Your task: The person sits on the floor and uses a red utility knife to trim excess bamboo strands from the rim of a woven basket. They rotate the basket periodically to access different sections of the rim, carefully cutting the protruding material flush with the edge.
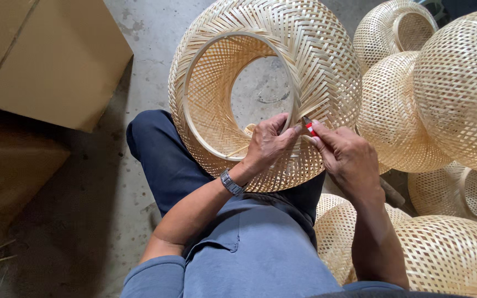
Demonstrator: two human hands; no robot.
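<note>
One woven bamboo shade [310,60] rests on the person's lap, its ringed opening turned up toward the camera, and about seven more woven shades [459,88] crowd the right side, from the far corner down to the near edge. Two cardboard boxes [56,55] sit at far left, with a wristwatch [231,182] on the left arm. The left hand [266,144] curls over the near part of the shade's inner hoop [194,83], fingers closed on the rim. The right hand [349,157] is closed around a small red-handled tool [308,127], whose tip meets the weave just right of the hoop, right beside the left thumb. Both hands almost touch at the shade's near edge. Bare concrete floor [139,60] lies open to the left between the lap and the boxes; the right is packed tight with shades touching one another.
</note>
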